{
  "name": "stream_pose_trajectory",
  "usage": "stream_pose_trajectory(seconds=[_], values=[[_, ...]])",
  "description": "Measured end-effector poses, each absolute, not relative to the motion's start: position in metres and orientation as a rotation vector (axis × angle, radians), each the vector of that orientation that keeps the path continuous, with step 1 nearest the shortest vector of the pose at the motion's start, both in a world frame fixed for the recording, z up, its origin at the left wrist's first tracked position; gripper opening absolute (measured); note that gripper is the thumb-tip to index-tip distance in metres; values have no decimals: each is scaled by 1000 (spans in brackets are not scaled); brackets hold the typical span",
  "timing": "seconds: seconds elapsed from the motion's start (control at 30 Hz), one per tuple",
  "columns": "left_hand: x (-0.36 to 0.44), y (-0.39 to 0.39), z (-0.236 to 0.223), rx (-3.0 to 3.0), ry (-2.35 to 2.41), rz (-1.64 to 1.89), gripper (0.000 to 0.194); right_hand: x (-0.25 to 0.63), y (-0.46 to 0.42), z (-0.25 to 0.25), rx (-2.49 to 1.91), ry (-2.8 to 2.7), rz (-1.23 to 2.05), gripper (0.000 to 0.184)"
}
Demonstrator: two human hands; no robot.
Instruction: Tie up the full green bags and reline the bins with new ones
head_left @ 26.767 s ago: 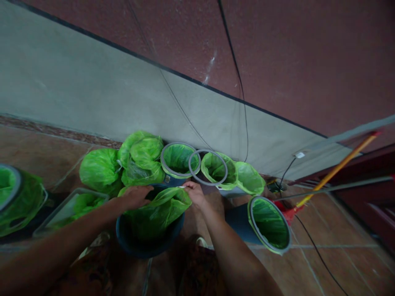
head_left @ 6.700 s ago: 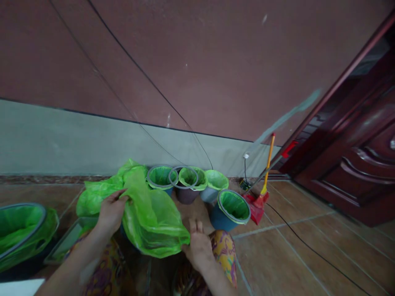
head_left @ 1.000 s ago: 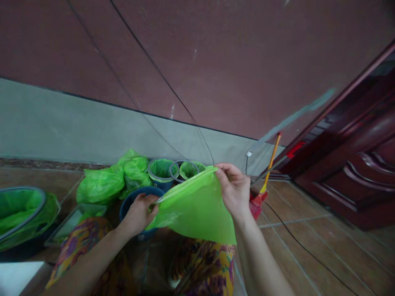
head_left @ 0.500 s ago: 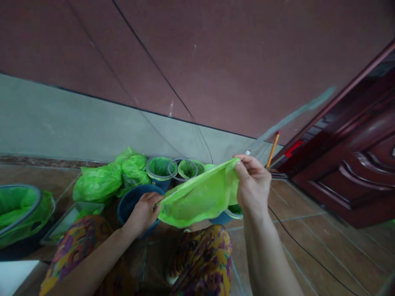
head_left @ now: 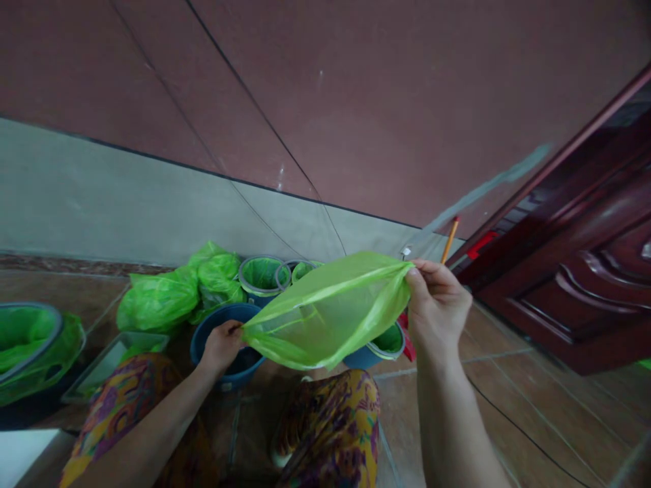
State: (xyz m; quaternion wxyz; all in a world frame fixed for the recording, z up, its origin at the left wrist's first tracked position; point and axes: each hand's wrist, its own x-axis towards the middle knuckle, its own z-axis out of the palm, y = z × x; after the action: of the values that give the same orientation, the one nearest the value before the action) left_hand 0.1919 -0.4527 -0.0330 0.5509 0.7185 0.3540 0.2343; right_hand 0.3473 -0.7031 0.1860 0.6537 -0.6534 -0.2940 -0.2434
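Observation:
A thin green plastic bag [head_left: 325, 315] is stretched between my two hands, its mouth spread partly apart. My left hand [head_left: 224, 347] pinches the bag's left corner, just over a blue bucket [head_left: 224, 318] with no liner showing. On the other side, my right hand [head_left: 438, 298] grips the right corner between thumb and fingers. Behind and below the bag stand blue bins lined with green bags: one bin [head_left: 263, 274] near the wall and another bin [head_left: 376, 349] under the bag's right end.
Bundled green bags [head_left: 160, 298] lie against the wall. At the left are a lined bin [head_left: 30, 339] and a shallow tray [head_left: 114, 362] with green plastic in it. A dark cable [head_left: 529, 423] crosses the floor by the wooden door [head_left: 569, 298]. An orange stick [head_left: 450, 238] leans near the wall.
My hands have moved apart, the left one leftward and the right one rightward. The bag is pulled wider, with its mouth more spread.

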Motion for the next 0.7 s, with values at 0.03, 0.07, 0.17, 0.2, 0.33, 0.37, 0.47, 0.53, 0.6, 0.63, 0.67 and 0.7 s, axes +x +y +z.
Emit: stream_pose_trajectory(seconds=[0.03,0.07,0.17,0.2,0.33,0.37,0.47,0.53,0.6,0.63,0.67,0.7], values=[[193,-452,-36,1594,845,553,14,350,-703,183,-1490,-669,-558,16],[194,-452,-37,1532,848,555,12,352,-704,181,-1496,-671,-565,17],[191,-450,-37,1556,833,590,13,360,-708,177,-1532,-654,-620,20],[189,-449,-36,1581,821,595,14,363,-711,176,-1563,-640,-658,21],[180,-445,-25,1578,795,569,22,375,-724,177,-1739,-556,-803,22],[179,-443,-22,1552,809,571,23,376,-728,176,-1761,-540,-809,22],[175,-436,-13,1405,886,614,20,373,-738,169,-1709,-551,-683,24],[172,-428,-5,1268,924,674,16,364,-746,160,-1639,-577,-512,25],[167,-417,6,1148,915,739,13,353,-756,147,-1618,-594,-337,25],[163,-411,12,1104,907,774,12,346,-761,139,-1632,-599,-267,24],[158,-404,18,1077,905,805,12,338,-768,131,-1661,-607,-201,22],[153,-398,23,1061,918,839,11,329,-774,122,-1700,-621,-141,20]])
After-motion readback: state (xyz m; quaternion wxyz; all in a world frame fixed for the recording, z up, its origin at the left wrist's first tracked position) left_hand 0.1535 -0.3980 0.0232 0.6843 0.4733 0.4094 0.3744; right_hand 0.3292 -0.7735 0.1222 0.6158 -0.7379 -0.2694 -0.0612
